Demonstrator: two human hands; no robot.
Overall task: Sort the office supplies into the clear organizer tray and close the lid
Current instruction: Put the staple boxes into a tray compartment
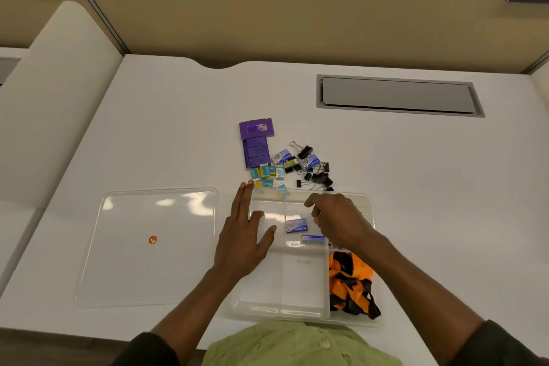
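Clear plastic, the organizer tray sits at the desk's near edge, its near-right compartment holding an orange-and-black lanyard. The left hand lies flat and spread on the tray's left rim, gripping nothing. The right hand hovers over the far-right compartment, fingers curled; whether it pinches anything I cannot tell. Two small blue boxes lie in the far-middle compartment. Left of the tray rests the lid. Beyond are staple boxes, binder clips and purple packs.
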